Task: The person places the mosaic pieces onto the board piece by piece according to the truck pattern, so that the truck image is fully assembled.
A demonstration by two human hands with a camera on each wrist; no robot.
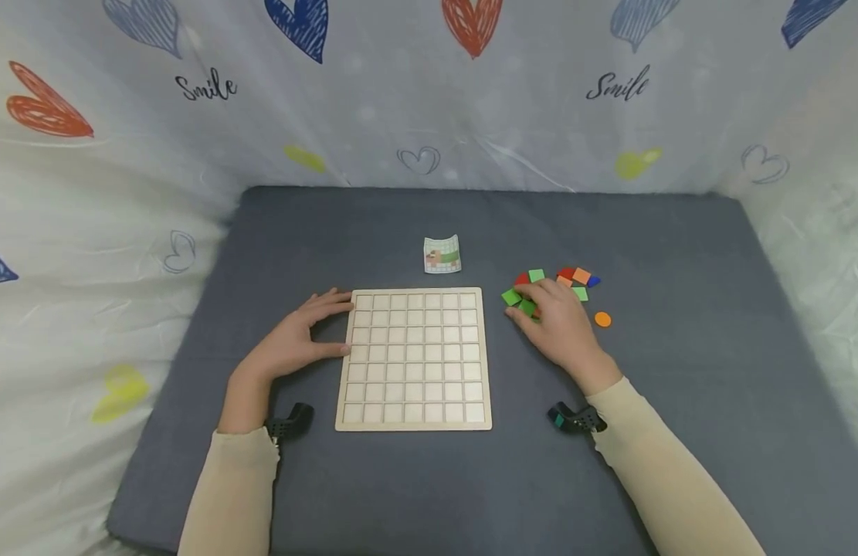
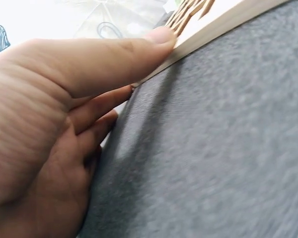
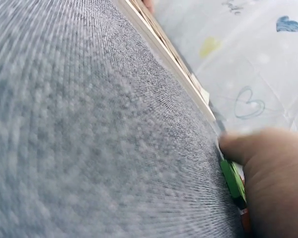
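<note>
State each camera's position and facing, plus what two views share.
Head: on the head, looking forward and down at the grid board and coloured pieces; sleeves, left hand and right hand show.
Left wrist: on that wrist, facing the grid board's edge; the left hand shows.
Right wrist: on that wrist, facing across grey cloth toward the grid board; part of the right hand shows.
Both wrist views share the grid board.

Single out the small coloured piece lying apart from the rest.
The round orange piece, alone on grey cloth right of the right hand; the other visible pieces lie close together.
</note>
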